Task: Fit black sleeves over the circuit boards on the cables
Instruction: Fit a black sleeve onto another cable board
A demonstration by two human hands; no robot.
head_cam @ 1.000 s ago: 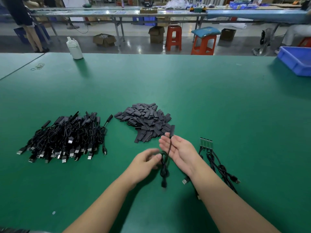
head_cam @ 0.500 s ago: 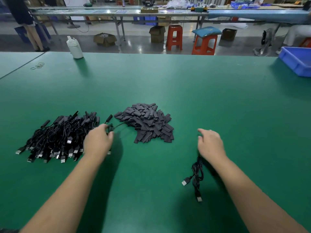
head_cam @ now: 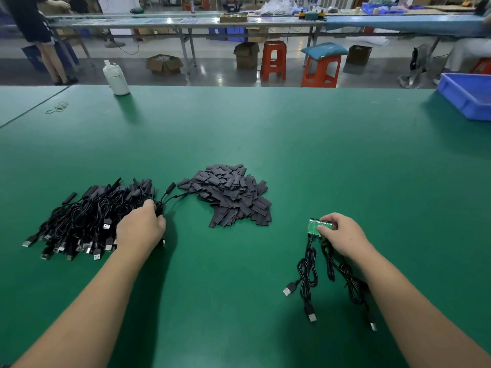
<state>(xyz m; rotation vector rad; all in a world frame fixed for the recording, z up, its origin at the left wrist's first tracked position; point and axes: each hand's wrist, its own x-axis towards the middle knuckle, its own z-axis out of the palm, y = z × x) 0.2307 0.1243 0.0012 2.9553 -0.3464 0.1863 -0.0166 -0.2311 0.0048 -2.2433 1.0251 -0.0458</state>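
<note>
A heap of flat black sleeves (head_cam: 231,196) lies mid-table. To its left is a pile of sleeved black USB cables (head_cam: 79,221). My left hand (head_cam: 140,229) rests at that pile's right edge, fingers curled round a coiled sleeved cable (head_cam: 160,208) whose sleeved ends (head_cam: 171,186) point toward the sleeve heap. On the right, my right hand (head_cam: 340,235) pinches a row of bare green circuit boards (head_cam: 313,226). Their black cables (head_cam: 308,272) trail toward me on the table, ending in USB plugs (head_cam: 288,290).
The green table (head_cam: 265,128) stretches far ahead. A white bottle (head_cam: 117,78) stands at its far left edge, rubber bands (head_cam: 58,107) lie near it, and a blue bin (head_cam: 470,94) sits at the far right. Stools, boxes and another bench lie beyond.
My left hand carried the sleeved cable from the middle to the left pile and stays on it. My right hand moved right and took hold of the green boards, uncovering them.
</note>
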